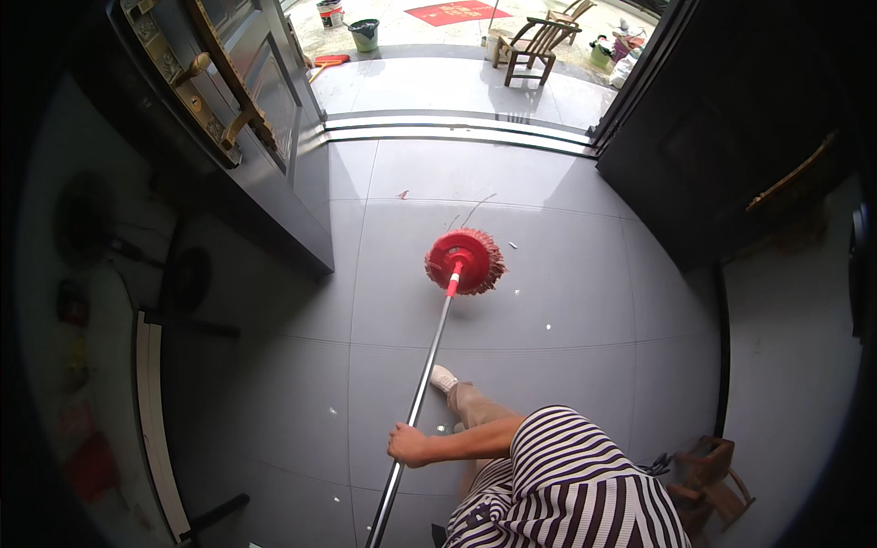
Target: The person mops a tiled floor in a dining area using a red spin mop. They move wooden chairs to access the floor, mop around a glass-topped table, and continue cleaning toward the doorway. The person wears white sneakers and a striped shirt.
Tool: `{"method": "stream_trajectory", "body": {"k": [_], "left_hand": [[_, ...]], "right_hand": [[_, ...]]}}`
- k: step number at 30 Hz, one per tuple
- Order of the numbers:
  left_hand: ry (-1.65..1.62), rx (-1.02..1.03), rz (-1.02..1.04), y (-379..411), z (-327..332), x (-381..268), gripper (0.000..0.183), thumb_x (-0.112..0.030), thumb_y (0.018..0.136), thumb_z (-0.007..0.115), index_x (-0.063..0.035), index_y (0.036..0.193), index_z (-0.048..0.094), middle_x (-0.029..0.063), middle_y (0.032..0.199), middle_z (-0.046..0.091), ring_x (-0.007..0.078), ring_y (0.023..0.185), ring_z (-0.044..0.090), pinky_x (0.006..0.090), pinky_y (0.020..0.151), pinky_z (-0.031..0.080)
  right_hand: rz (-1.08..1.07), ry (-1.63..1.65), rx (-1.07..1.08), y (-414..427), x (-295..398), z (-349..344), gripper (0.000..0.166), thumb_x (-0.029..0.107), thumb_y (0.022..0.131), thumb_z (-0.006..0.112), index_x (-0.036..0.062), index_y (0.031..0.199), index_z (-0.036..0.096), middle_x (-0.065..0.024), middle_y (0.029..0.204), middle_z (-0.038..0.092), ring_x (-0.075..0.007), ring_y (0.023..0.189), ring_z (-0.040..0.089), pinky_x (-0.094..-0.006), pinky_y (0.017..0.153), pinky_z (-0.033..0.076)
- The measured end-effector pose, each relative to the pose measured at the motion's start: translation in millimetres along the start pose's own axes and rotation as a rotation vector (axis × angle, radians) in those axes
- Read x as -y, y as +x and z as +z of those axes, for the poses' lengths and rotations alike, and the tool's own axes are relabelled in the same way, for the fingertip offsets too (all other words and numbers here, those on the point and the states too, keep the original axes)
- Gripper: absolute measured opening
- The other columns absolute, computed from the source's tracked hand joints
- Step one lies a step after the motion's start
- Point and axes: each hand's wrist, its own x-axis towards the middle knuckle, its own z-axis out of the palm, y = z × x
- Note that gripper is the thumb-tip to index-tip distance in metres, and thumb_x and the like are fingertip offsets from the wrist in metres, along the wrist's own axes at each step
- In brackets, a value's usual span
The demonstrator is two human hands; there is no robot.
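Note:
My right hand (408, 445) is closed around the metal pole (427, 370) of a mop. The pole slants from the bottom edge up to a round red mop head (460, 260) with a shaggy pinkish fringe. That head is over the grey tiled floor (425, 315), just beyond my light-coloured shoe (443, 378). My left hand is out of view, and the lower end of the pole runs past the bottom edge. Wet-looking streaks (477, 209) mark the tiles beyond the mop head.
Dark doors stand open at left (274, 171) and right (712, 137). A metal threshold (459, 131) crosses the doorway. Outside are a wooden chair (538, 48), a bucket (364, 35) and a broom (331, 61). Wooden furniture (709, 476) sits lower right. White scraps (548, 327) dot the floor.

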Motion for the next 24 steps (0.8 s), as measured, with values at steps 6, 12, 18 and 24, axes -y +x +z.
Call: {"method": "stream_trajectory", "body": {"k": [6,12,18,24], "left_hand": [[-0.069,0.156,-0.003,-65.6,24.7,55.6,0.040,-0.026,0.079,0.074,-0.0090,0.114,0.065,0.0059,0.096,0.067,0.0102,0.068,0.058,0.0222,0.050,0.040],[0.032,0.073,0.370,-48.6,145.3,19.6,0.028,-0.017,0.083,0.067,-0.0050,0.108,0.067,0.0111,0.099,0.067,0.0125,0.071,0.061,0.0245,0.053,0.047],[-0.089,0.016,0.593,-0.3,243.1,-88.9,0.019,-0.005,0.087,0.060,-0.0004,0.103,0.068,0.0139,0.108,0.065,0.0128,0.074,0.063,0.0233,0.054,0.048],[0.051,-0.135,0.674,-26.5,215.2,-308.3,0.021,-0.004,0.089,0.052,0.0004,0.105,0.066,0.0145,0.098,0.067,0.0171,0.060,0.062,0.0204,0.043,0.043]], "right_hand": [[-0.106,0.122,0.172,-48.5,52.2,84.2,0.009,0.011,0.066,0.064,0.0144,0.074,0.066,-0.0005,0.080,0.063,-0.0197,0.091,0.057,-0.0350,0.080,0.039],[-0.033,0.029,0.088,-71.5,-21.3,87.4,0.008,0.016,0.074,0.058,0.0176,0.074,0.066,-0.0002,0.081,0.061,-0.0192,0.092,0.056,-0.0346,0.081,0.039],[0.155,-0.063,-0.228,-43.5,-197.7,17.6,0.007,0.018,0.072,0.060,0.0174,0.068,0.065,0.0006,0.079,0.061,-0.0190,0.085,0.056,-0.0344,0.077,0.040],[0.187,0.078,-0.344,-16.3,-267.3,-141.7,0.005,0.011,0.067,0.065,0.0134,0.071,0.063,-0.0005,0.076,0.059,-0.0208,0.086,0.054,-0.0347,0.080,0.039]]}}
